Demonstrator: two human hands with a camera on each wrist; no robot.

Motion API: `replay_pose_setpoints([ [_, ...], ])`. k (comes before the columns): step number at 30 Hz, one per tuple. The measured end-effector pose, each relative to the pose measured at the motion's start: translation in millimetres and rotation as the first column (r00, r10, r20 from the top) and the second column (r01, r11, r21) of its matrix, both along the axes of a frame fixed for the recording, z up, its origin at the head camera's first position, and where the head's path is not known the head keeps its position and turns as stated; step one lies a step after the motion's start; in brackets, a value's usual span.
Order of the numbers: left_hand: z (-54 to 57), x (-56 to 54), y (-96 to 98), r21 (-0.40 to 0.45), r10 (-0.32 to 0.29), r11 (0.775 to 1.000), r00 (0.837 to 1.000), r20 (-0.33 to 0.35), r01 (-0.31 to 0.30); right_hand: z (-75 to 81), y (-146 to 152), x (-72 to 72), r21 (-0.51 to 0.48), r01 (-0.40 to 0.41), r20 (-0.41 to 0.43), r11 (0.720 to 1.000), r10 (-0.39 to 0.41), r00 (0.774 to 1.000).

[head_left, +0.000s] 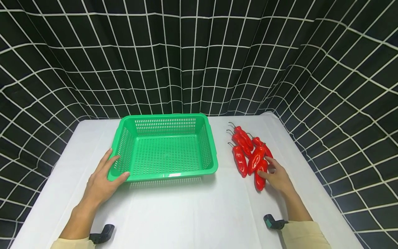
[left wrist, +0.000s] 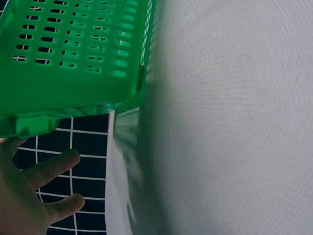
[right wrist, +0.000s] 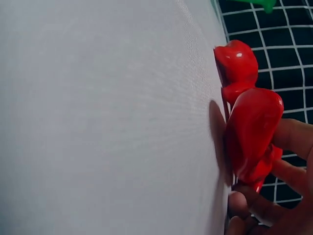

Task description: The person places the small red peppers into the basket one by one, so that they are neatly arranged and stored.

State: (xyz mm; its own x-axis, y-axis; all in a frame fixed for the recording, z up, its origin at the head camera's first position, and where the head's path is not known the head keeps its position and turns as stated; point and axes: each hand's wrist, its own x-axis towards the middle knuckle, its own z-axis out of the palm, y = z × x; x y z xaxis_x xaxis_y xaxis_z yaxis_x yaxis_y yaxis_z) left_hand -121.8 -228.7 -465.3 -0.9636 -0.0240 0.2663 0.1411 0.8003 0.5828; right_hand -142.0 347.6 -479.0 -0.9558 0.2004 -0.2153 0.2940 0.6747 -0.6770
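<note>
A green plastic basket (head_left: 168,177) with slotted walls stands on the white table, and nothing lies inside it. My left hand (head_left: 101,181) is at its near left corner, thumb over the rim and fingers spread along the left side. In the left wrist view, straight fingers (left wrist: 54,169) show beside the basket's outer wall (left wrist: 73,93). To the right of the basket lie several shiny red peppers (head_left: 240,160) with thin dark stems. My right hand (head_left: 278,177) pinches the nearest red pepper (head_left: 259,183) between thumb and fingers, low over the table; the right wrist view shows this pepper (right wrist: 254,127) close up.
The white cloth-covered table (head_left: 186,214) reaches to a black curtain (head_left: 192,62) with white grid lines at the back and both sides. A small black device (head_left: 102,234) sits at the left wrist, another black device (head_left: 273,222) at the right.
</note>
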Motion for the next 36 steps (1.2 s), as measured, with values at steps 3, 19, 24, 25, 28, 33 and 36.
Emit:
replay_pose_setpoints([
  [3, 0.4, 0.7, -0.4, 0.003, 0.002, 1.0, 1.0, 0.006, -0.002, 1.6, -3, -4.6, 0.01, 0.019, 0.006, 1.0, -0.019, 1.0],
  [19, -0.3, 0.2, 1.5, -0.008, 0.016, 1.0, 1.0, 0.007, -0.015, 4.1, 5, -4.8, -0.163, 0.122, 0.079, 0.979, -0.11, 0.991],
  [24, -0.8, 0.8, 0.8, 0.0, 0.005, 1.0, 1.0, -0.001, -0.005, 9.8, 11, 2.5, -0.262, 0.156, 0.055, 0.952, -0.147, 0.988],
  [25, -0.8, 0.9, 0.6, 0.004, 0.002, 1.0, 1.0, -0.002, -0.002, 12.1, 12, 3.7, -0.29, 0.165, 0.052, 0.943, -0.157, 0.986],
  [28, -0.6, 0.9, 0.2, 0.02, -0.003, 1.0, 1.0, -0.004, 0.003, 22.7, 13, 6.5, -0.364, 0.177, 0.037, 0.914, -0.176, 0.984],
  [33, 1.4, 2.3, -0.4, 0.026, -0.006, 1.0, 1.0, 0.004, 0.006, 43.7, 7, 10.0, -0.452, 0.163, -0.007, 0.877, -0.186, 0.983],
  [36, 2.0, 2.3, -0.1, 0.029, -0.009, 1.0, 1.0, 0.008, 0.009, 56.2, 1, 12.4, -0.468, 0.151, -0.03, 0.871, -0.186, 0.982],
])
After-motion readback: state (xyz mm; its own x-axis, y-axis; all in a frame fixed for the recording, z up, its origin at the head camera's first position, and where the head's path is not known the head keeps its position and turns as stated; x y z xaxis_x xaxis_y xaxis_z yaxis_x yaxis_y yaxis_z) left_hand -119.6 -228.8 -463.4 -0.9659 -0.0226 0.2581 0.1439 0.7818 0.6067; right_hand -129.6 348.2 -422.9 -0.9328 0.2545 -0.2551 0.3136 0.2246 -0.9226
